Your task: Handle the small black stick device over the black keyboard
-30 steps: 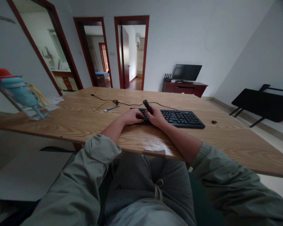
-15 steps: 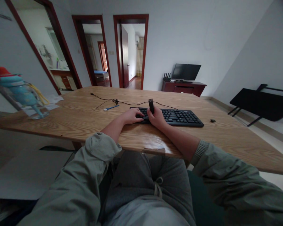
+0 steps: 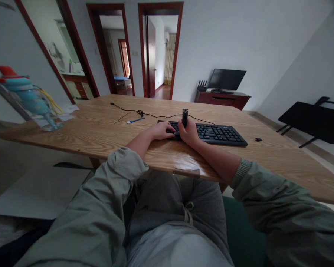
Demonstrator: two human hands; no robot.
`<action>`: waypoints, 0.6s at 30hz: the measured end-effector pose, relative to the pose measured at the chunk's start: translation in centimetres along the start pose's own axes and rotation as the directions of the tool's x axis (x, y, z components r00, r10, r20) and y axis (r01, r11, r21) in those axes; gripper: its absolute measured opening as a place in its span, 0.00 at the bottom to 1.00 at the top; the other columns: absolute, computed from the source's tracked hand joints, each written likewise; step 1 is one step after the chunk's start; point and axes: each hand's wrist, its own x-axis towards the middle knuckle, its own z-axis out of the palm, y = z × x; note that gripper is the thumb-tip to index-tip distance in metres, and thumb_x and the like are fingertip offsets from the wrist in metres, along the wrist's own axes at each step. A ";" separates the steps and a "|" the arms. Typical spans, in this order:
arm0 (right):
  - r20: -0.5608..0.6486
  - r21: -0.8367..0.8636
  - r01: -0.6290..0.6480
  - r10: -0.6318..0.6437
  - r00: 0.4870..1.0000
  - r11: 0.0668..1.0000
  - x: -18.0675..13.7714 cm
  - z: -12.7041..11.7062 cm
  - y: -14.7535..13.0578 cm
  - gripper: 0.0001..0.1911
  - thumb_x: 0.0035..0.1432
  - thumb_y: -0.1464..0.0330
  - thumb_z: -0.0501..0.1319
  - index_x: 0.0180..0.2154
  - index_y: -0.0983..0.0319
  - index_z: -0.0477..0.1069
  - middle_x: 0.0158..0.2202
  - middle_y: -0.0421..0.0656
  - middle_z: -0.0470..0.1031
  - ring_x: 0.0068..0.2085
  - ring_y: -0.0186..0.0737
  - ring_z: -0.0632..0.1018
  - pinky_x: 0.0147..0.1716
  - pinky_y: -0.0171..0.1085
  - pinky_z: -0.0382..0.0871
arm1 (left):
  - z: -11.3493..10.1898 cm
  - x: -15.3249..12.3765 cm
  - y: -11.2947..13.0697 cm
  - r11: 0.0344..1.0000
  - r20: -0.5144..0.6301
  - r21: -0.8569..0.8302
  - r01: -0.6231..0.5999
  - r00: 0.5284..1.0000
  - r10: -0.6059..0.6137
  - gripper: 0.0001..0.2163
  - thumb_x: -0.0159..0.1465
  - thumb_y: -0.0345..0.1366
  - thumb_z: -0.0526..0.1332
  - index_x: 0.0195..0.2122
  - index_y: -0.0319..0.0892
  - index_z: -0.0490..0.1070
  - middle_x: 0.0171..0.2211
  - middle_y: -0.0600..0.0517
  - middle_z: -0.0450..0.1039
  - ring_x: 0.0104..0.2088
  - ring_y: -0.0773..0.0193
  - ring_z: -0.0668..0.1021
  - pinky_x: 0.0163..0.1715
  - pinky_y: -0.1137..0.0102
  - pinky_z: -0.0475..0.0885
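Observation:
A black keyboard point(image 3: 221, 134) lies on the wooden table in front of me. My left hand point(image 3: 163, 131) rests over its left end, thumb and fingers apart, on or just above the keys. Just to the right, my right hand point(image 3: 188, 132) is closed around a black stick-shaped tool point(image 3: 185, 116). The tool's blunt top end stands upright out of the fist. Its lower end is hidden by my hand, so I cannot tell what kind it is or whether it touches the keys.
A blue brush point(image 3: 135, 121) lies left of the keyboard, near a black cable point(image 3: 140, 112). At the table's left stands a blue bottle point(image 3: 35, 100) with a red top, beside papers point(image 3: 68, 112). A small black piece point(image 3: 258, 139) sits right of the keyboard.
The whole view has shifted slightly right and upward. Both hands stay at the left part of the keyboard, the right one still gripping the black tool.

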 end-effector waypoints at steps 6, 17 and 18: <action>-0.128 0.001 -0.045 0.045 0.991 0.999 0.2 -0.4 0.5 0.14 0.63 0.56 0.49 0.32 0.59 0.61 0.28 0.43 0.67 0.32 0.42 0.68 0.34 0.40 0.62 | 0.0 -0.1 0.2 1.000 -0.001 -0.004 0.025 1.000 -0.026 0.14 0.61 0.39 0.63 0.46 0.41 0.79 0.44 0.47 0.76 0.44 0.60 0.76 0.49 0.68 0.69; -0.132 0.207 -0.154 0.184 0.974 0.966 3.2 -4.7 3.2 0.12 0.57 0.59 0.54 0.26 0.58 0.58 0.21 0.38 0.60 0.24 0.36 0.64 0.24 0.36 0.59 | -0.4 -0.2 0.6 0.999 -0.068 -0.026 0.034 0.997 -0.036 0.14 0.60 0.42 0.62 0.43 0.40 0.80 0.42 0.47 0.77 0.41 0.61 0.77 0.44 0.70 0.71; -0.122 0.202 -0.160 0.187 0.975 0.966 3.5 -5.6 3.7 0.12 0.57 0.59 0.54 0.26 0.58 0.58 0.21 0.38 0.60 0.24 0.35 0.63 0.23 0.36 0.58 | -0.4 -0.1 0.8 0.999 -0.081 -0.023 0.039 0.996 -0.041 0.14 0.61 0.42 0.62 0.42 0.40 0.80 0.41 0.47 0.78 0.40 0.61 0.77 0.43 0.70 0.71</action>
